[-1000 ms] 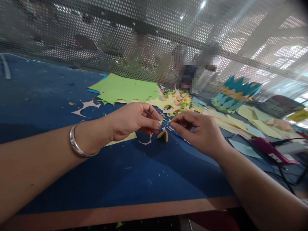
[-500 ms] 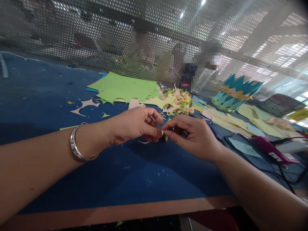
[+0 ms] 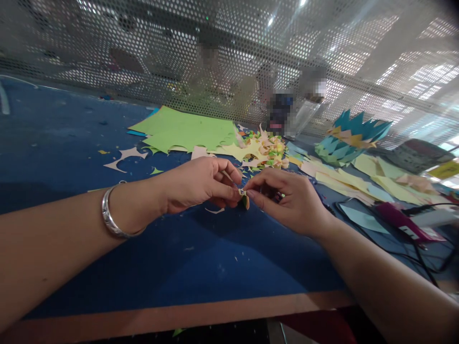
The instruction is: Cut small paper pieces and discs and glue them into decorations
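My left hand (image 3: pixel 204 184), with a silver bangle on its wrist, is closed in a pinch over the blue table. Between its thumb and fingers sits a small folded paper piece (image 3: pixel 245 200), green and orange with a pale upper edge. From the other side my right hand (image 3: pixel 287 198) pinches the top of the same piece between thumb and forefinger. Its remaining fingers are curled, and part of the piece is hidden behind the fingertips. Just beyond both hands lies a heap of small folded paper pieces (image 3: pixel 274 149) in yellow, green and peach.
Green paper sheets (image 3: pixel 193 129) with cut edges lie behind my left hand, near paper offcuts (image 3: pixel 131 155). A spiky teal paper basket (image 3: pixel 353 138) stands at the back right. Yellow strips (image 3: pixel 340 184), a purple-and-white power strip (image 3: pixel 405 222) and cables lie right. A perforated metal screen (image 3: pixel 143 57) backs the table.
The right fingertips have shifted slightly up and right on the small paper piece, so more of its green and orange shows. Both hands stay at the same place over the table.
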`<state>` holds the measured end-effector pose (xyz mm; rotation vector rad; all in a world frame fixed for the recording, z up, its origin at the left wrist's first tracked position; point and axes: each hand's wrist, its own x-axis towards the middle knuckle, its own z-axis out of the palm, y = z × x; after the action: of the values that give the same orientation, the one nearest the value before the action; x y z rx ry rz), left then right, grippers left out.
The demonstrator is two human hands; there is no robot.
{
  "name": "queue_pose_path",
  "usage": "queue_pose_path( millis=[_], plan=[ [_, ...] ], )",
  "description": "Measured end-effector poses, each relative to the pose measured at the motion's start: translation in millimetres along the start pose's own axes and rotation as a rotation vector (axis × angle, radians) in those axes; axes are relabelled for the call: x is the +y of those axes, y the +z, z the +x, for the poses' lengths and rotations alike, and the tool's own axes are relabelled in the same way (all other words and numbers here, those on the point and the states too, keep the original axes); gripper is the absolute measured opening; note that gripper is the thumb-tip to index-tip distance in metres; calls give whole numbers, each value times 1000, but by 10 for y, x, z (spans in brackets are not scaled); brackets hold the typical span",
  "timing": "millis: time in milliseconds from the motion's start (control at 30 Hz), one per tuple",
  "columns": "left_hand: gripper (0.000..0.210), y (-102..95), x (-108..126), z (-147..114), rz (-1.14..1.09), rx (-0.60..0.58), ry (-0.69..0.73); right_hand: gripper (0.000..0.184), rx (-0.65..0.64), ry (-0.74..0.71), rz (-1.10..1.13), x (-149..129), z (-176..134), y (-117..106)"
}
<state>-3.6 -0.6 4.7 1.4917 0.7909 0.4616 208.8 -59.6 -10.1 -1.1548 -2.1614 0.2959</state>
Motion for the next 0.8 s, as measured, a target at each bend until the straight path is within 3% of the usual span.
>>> queue_pose_path(
  millis=[200,433,567,800],
  plan=[
    [25,-15,-15,12,55,12,56,10,25,42,-68,61,3,-43],
    [28,-145,-133,117,233,149,178,11,-125,130,-66,63,23,-42],
    [29,-183,-169,149,300,160,175,12,-174,181,-62,53,31,0],
    [27,-223,-167,160,440,157,179,11,-101,150,-60,62,31,13]
  ],
)
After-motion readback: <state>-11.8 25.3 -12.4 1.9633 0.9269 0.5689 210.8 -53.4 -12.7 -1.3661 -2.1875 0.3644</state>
